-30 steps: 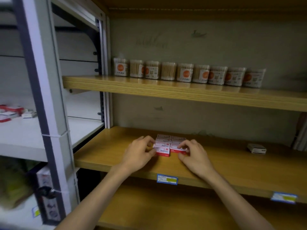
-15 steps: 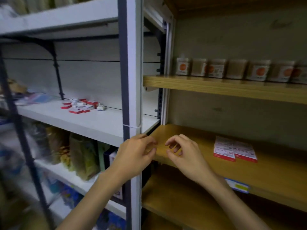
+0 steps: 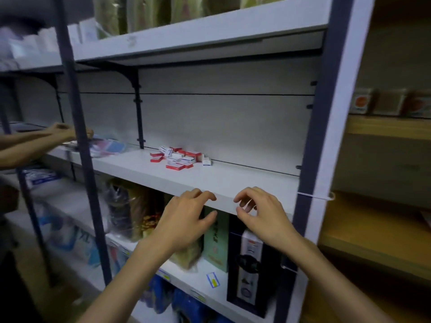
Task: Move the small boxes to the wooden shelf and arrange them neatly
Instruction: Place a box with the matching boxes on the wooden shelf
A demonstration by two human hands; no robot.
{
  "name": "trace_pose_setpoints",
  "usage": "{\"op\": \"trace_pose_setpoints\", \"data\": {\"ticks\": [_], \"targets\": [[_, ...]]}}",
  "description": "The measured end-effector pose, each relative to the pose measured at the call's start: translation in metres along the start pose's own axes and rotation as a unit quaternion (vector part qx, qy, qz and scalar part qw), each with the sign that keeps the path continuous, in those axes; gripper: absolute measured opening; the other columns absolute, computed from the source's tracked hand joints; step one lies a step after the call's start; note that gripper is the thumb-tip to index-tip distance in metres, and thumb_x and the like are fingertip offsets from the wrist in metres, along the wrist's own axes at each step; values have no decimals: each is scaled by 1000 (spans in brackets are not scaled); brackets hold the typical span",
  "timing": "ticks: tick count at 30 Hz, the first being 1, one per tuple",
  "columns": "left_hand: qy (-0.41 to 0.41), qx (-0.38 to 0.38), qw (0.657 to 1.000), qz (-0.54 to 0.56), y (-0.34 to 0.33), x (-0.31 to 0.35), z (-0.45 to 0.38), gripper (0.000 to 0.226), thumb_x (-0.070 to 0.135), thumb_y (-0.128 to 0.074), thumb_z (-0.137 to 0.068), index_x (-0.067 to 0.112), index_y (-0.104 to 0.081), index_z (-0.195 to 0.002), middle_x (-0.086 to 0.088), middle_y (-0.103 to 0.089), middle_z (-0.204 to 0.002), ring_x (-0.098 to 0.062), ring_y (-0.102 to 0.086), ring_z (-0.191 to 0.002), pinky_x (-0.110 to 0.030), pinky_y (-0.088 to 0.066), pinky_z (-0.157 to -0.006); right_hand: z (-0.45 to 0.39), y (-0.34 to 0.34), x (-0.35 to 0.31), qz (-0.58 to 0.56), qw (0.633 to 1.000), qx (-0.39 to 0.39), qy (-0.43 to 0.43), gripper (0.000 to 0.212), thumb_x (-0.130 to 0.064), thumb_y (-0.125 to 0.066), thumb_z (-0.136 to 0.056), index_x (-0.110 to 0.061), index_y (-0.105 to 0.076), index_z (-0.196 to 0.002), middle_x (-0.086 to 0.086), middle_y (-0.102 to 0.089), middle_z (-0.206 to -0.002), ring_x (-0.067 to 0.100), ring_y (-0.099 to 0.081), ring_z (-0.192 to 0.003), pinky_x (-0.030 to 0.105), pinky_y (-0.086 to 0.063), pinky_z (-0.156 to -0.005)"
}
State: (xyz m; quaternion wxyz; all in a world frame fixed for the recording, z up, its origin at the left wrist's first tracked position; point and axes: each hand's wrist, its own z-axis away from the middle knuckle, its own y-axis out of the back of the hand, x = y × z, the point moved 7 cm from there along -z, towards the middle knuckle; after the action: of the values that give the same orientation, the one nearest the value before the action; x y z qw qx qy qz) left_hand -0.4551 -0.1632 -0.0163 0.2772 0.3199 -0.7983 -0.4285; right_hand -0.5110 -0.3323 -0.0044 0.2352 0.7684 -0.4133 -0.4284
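Roughly ten small boxes (image 3: 179, 157) lie heaped on the white shelf (image 3: 233, 183).
Left hand (image 3: 186, 220) and right hand (image 3: 261, 213): fingers loosely curled, holding nothing, near the shelf's front edge.

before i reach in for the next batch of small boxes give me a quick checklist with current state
1. Both hands free: ok. The left hand and right hand hold nothing, fingers loosely curled.
2. Boxes left to fetch: ok. The pile of small boxes lies on the white shelf.
3. Path to the pile: ok. Bare shelf lies between the hands and the boxes.
4. Pile tidy enough to grab as one: not ok. The boxes lie scattered at mixed angles.
5. Another person's arm: ok. It is far left, apart from the pile.
6. Room on the wooden shelf: cannot tell. Only its edge shows.
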Motion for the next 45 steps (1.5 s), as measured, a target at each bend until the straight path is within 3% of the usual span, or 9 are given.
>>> {"op": "trace_pose_setpoints", "data": {"ticks": [4, 17, 21, 26, 29, 34, 40, 45], "targets": [[15, -17, 1000, 8, 2, -66, -13, 40, 56, -47, -96, 39, -49, -132, 12, -55, -128, -7, -60, -102, -37, -53, -91, -46, -36, -11, 25, 999, 1, -29, 15, -23, -64, -85, -34, -61, -95, -13, -62, -93, 4, -60, -83, 28, -48, -80], [18, -45, 999, 7, -18, -227, -103, 39, 52, -46, -97, 36, -50, -133, 8, -54, -134, -14, -52, -120, -40, -45, -102, -202, -140, -6, 75, 995, -8, -69, 18, -26, -64, -88, -29, -64, -106, -8, -63, -102, 10, -58, -90, 27, -47, -78], [18, -62, 998, 14, -24, -276, -148, 38, 50, -49, -96, 36, -53, -131, 8, -56, -132, -14, -54, -114, -40, -47, -99, -255, -163, 0, 91, 994, -16, -65, 16, -29, -64, -85, -33, -62, -100, -11, -62, -98, 9, -57, -87, 31, -48, -78], [43, -22, 999, 19, -27, -333, -210, 31, 44, -55, -94, 32, -62, -122, 9, -62, -120, -14, -59, -105, -33, -51, -87, -311, -175, 8, 125, 990, -7, -59, 14, -27, -65, -85, -28, -65, -99, -9, -64, -97, 11, -57, -84, 31, -46, -75], [40, -18, 999, 19, -37, -354, -239, 27, 39, -55, -93, 30, -64, -117, 6, -65, -111, -15, -60, -95, -31, -49, -77, -328, -185, 14, 131, 988, -10, -78, 14, -26, -65, -84, -27, -65, -98, -8, -66, -96, 12, -58, -83, 32, -50, -77], [-23, -28, 999, -11, -53, -369, -281, 30, 39, -58, -91, 26, -62, -117, 0, -64, -114, -25, -61, -99, -34, -49, -77, -346, -202, 23, 163, 980, -29, -114, 16, -28, -66, -85, -28, -63, -101, -9, -65, -100, 10, -57, -81, 30, -48, -77], [-71, -51, 996, -24, -70, -376, -325, 48, 41, -68, -85, 25, -55, -129, -2, -55, -112, -24, -59, -99, -35, -47, -76, -363, -215, 26, 175, 971, -19, -161, 17, -26, -66, -84, -28, -64, -100, -8, -65, -97, 11, -59, -83, 31, -49, -77], [-86, -115, 990, -6, -89, -381, -344, 53, 62, -70, -77, 26, -61, -115, 1, -50, -100, -20, -56, -91, -35, -47, -77, -371, -229, 30, 149, 968, -29, -200, 14, -25, -65, -85, -28, -64, -98, -12, -65, -93, 9, -60, -83, 33, -52, -77]]}}
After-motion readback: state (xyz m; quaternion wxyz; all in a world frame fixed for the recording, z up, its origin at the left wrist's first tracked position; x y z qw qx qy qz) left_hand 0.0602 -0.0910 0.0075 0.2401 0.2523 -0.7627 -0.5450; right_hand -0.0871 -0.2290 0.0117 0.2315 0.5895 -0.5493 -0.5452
